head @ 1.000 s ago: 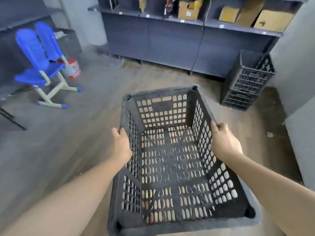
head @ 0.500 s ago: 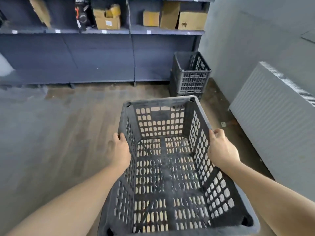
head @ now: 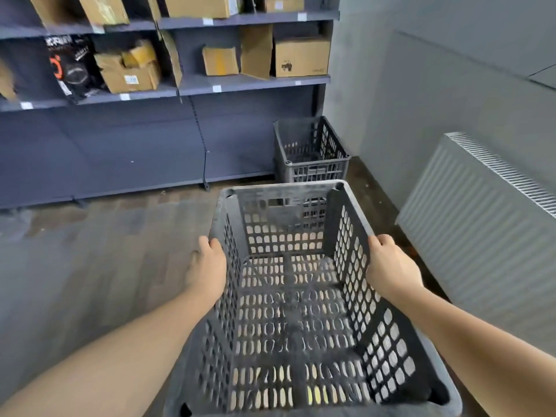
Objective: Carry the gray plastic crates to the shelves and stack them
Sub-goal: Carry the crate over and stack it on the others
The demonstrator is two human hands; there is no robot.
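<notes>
Crate [head: 288,311] gripped by left hand [head: 207,270] and right hand [head: 391,266] (one per side wall), stacked crates [head: 310,152] beside shelves [head: 240,82]

It was a stockroom: gray shelves [head: 246,82] with price-tag strips held cardboard boxes [head: 301,57], and plastic crates [head: 310,152] sat stacked on the floor.

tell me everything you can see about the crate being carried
The carried crate is dark gray, plastic-looking and rectangular, with an open top, a thick rim and walls and floor pierced by rows of small slots. It is empty, looks dusty, and is held upright above the wooden floor. The left hand grips its left wall and the right hand its right wall, fingers curled over the rim. Its far end points toward another gray crate by the shelves.
</notes>
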